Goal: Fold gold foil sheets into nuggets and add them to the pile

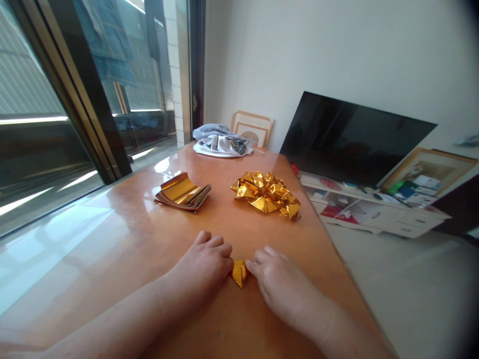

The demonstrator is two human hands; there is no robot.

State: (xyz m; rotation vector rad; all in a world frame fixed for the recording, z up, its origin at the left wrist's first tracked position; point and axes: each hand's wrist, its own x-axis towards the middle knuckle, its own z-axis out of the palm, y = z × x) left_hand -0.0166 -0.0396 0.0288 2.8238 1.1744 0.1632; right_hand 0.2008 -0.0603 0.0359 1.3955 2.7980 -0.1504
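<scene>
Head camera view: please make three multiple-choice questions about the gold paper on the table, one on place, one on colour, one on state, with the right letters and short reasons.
1. Where does the flat stack of gold sheets lie, seen against the heap of folded gold pieces?
A. to its left
B. on top of it
C. to its right

2. What colour is the small folded piece between the hands?
A. silver
B. gold
C. red

3. How do the left hand and right hand meet that piece?
A. both lifted away
B. only one touches
C. both press it on the wooden table

Answers:
1 A, the stack is nearer the window.
2 B, it shines gold.
3 C, fingertips of both sit on it.
</scene>
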